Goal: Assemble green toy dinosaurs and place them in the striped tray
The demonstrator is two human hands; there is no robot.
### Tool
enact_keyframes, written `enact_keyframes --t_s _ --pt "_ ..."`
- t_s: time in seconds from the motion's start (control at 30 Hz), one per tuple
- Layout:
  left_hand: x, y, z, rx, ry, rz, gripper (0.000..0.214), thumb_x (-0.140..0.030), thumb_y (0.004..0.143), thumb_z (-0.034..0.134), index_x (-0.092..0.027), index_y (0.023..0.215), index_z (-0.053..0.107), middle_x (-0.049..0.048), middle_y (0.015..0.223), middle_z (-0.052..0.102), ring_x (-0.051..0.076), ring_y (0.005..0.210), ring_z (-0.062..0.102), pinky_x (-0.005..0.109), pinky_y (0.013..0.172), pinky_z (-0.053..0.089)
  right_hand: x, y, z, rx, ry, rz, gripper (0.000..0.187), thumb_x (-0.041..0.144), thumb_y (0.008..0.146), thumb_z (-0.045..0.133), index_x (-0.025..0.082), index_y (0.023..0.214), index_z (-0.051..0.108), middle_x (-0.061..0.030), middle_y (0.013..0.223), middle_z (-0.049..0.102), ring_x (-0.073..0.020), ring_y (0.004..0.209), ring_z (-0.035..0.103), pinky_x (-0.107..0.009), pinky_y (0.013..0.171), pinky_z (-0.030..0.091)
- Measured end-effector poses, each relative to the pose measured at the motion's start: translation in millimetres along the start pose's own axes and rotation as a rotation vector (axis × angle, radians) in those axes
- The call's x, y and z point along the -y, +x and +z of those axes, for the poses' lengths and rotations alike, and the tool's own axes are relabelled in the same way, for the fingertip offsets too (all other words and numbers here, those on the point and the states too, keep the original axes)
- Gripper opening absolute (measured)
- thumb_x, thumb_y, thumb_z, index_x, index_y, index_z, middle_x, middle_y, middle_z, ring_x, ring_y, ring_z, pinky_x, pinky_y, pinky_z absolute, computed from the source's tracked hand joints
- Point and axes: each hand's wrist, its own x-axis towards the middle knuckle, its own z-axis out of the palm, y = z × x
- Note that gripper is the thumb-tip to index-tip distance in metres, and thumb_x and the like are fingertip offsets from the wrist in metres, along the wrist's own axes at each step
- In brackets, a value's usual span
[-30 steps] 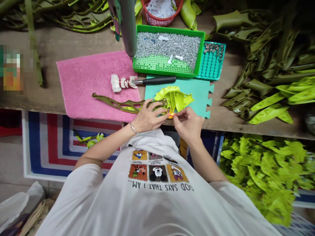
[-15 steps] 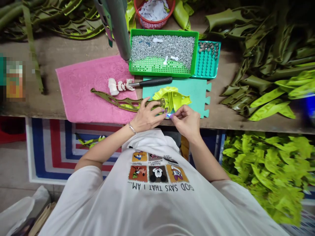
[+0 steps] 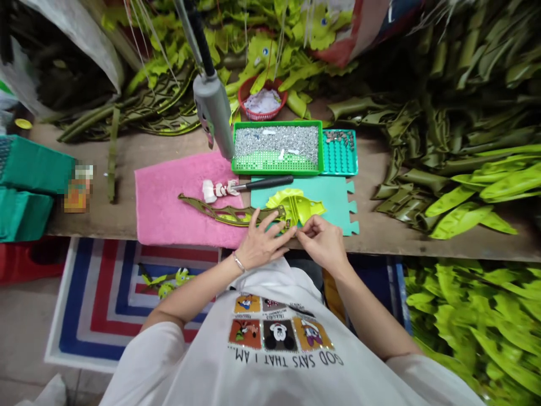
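Observation:
My left hand [image 3: 265, 243] lies with its fingers spread over the near edge of a lime-green plastic shell [image 3: 302, 207] and the end of a long olive-green openwork plastic strip [image 3: 215, 212]. The shell rests hollow side up on a teal foam mat [image 3: 338, 197]. Beside it, my right hand [image 3: 323, 243] is closed in a pinch at the shell's near edge, close to my left fingertips. Whatever sits in that pinch is too small to make out. Behind the strip lies a black-handled hammer [image 3: 268, 182], its head wrapped in white, partly on a pink cloth [image 3: 163, 197].
A green tray [image 3: 274, 167] of small screws stands behind the mat, beside a teal tray [image 3: 340, 160] with small metal parts. A grey hanging tool [image 3: 213, 107] comes down near the screws. Olive parts [image 3: 406, 194] pile up on the right; lime-green pieces [image 3: 469, 316] fill the lower right.
The view has tilted up, so the bench sits lower and more of its back shows. Both hands stay at the shell. A bluish glint between the fingertips is gone.

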Motion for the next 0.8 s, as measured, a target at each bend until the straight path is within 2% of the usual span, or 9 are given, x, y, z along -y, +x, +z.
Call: enact_keyframes --t_s 0.13,0.2,0.37,0.47,0.53,0.6,0.67,0.73,0.8 --pt "-3 -1 6.1 0.02 0.003 -0.045 0.047 -0.047 0.092 0.063 -0.03 0.136 0.062 0.0103 0.119 0.07 0.034 0.13 0.055 0.068 0.117 0.026 7 24 -25 0.173 -0.096 -0.194 0.008 0.025 0.075 0.062 0.023 0.068 0.059 0.0029 0.057 0.068 -0.0156 0.049 0.062 -0.026 0.049 0.044" --pt "-3 -2 9.1 0.05 0.002 -0.066 0.05 -0.05 0.091 0.063 -0.032 0.137 0.061 0.0105 0.12 0.07 0.035 0.13 0.055 0.068 0.116 0.028 15 60 -38 0.083 -0.125 -0.315 0.006 0.025 0.077 0.064 0.024 0.072 0.061 0.0018 0.062 0.069 -0.0165 0.055 0.065 -0.028 0.055 0.048" --pt "-1 -4 13.8 -0.04 0.033 -0.007 0.05 -0.055 0.091 0.062 -0.031 0.135 0.063 0.0103 0.119 0.07 0.035 0.131 0.055 0.066 0.117 0.029 39 217 -33 -0.256 -0.188 -0.48 0.01 0.019 0.083 0.062 0.023 0.091 0.065 -0.0053 0.086 0.073 -0.0236 0.085 0.068 -0.041 0.085 0.052" --pt "-1 -4 13.8 -0.135 0.061 0.01 0.048 -0.055 0.092 0.059 -0.03 0.133 0.065 0.0089 0.117 0.071 0.033 0.129 0.056 0.063 0.12 0.026 48 310 -8 -0.284 -0.222 -0.507 0.012 0.016 0.083 0.063 0.021 0.094 0.064 -0.0084 0.099 0.074 -0.0251 0.1 0.066 -0.045 0.092 0.05" --pt "0 -4 13.2 -0.146 0.062 0.007 0.047 -0.055 0.093 0.057 -0.03 0.132 0.066 0.0082 0.118 0.071 0.032 0.129 0.057 0.061 0.12 0.026 50 351 5 -0.255 -0.298 -0.501 0.008 0.019 0.09 0.055 0.018 0.086 0.063 -0.0098 0.107 0.074 -0.0206 0.105 0.064 -0.042 0.095 0.047" --pt "0 -5 13.1 -0.143 0.057 0.005 0.046 -0.055 0.094 0.056 -0.03 0.131 0.066 0.0079 0.12 0.071 0.032 0.128 0.057 0.061 0.12 0.028 49 373 7 -0.191 -0.394 -0.468 0.026 0.021 0.095 0.044 0.014 0.076 0.061 -0.0096 0.103 0.074 -0.016 0.107 0.064 -0.037 0.097 0.043" --pt "0 -6 13.9 -0.121 0.054 0.01 0.046 -0.055 0.095 0.054 -0.03 0.132 0.065 0.0079 0.121 0.071 0.032 0.128 0.057 0.062 0.118 0.032 45 382 -1 -0.192 -0.442 -0.492 0.022 0.019 0.095 0.048 0.016 0.079 0.062 -0.0077 0.1 0.075 -0.0163 0.109 0.063 -0.037 0.101 0.042" --pt "0 -7 15.5 -0.086 0.048 0.019 0.046 -0.054 0.096 0.053 -0.031 0.135 0.063 0.0083 0.122 0.07 0.033 0.129 0.056 0.063 0.116 0.034 39 385 -20 -0.296 -0.421 -0.566 0.014 0.015 0.092 0.054 0.022 0.098 0.064 -0.0072 0.107 0.073 -0.0208 0.112 0.062 -0.042 0.104 0.044" --pt "-1 -8 17.3 -0.059 0.034 0.022 0.047 -0.052 0.096 0.053 -0.031 0.137 0.062 0.009 0.123 0.07 0.035 0.131 0.055 0.065 0.115 0.034 37 383 -44 -0.372 -0.38 -0.684 0.027 0.018 0.1 0.042 0.024 0.123 0.055 -0.0115 0.12 0.067 -0.0234 0.119 0.058 -0.047 0.108 0.043"
